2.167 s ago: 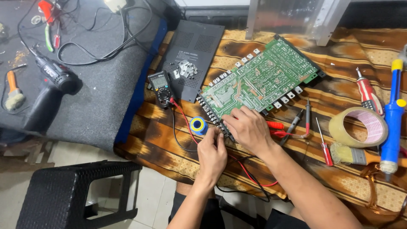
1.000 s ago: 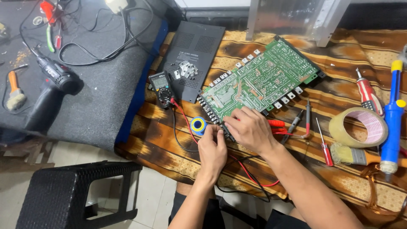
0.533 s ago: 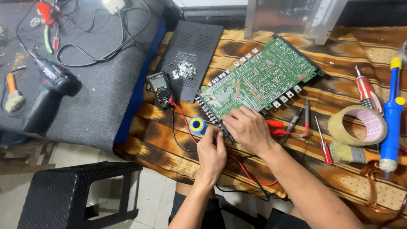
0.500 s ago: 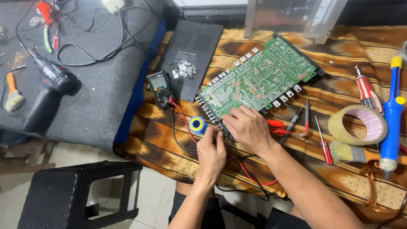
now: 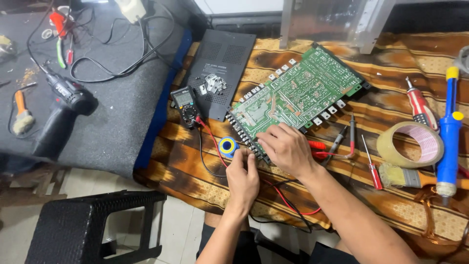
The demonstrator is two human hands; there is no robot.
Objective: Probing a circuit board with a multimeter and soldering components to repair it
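Observation:
A green circuit board (image 5: 298, 93) lies slanted on a brown patterned cloth (image 5: 195, 183). My right hand (image 5: 286, 146) lies curled over the board's near edge, gripping it. My left hand (image 5: 243, 176) is just below the board's near corner, its fingers bunched together and touching the edge; what they pinch is hidden. A small blue and yellow solder spool (image 5: 227, 145) sits right beside the left fingertips. Red and black leads run from a black multimeter (image 5: 184, 105) under my hands to two probes (image 5: 342, 139) lying right of my right hand.
A black vented panel (image 5: 220, 63) holds small metal parts (image 5: 211, 83). At the right lie a tape roll (image 5: 410, 144), red screwdrivers (image 5: 373, 166), a blue hand tool (image 5: 449, 132) and a brush (image 5: 405, 177). A drill (image 5: 61, 112) lies on grey felt. A black stool (image 5: 93, 227) stands below.

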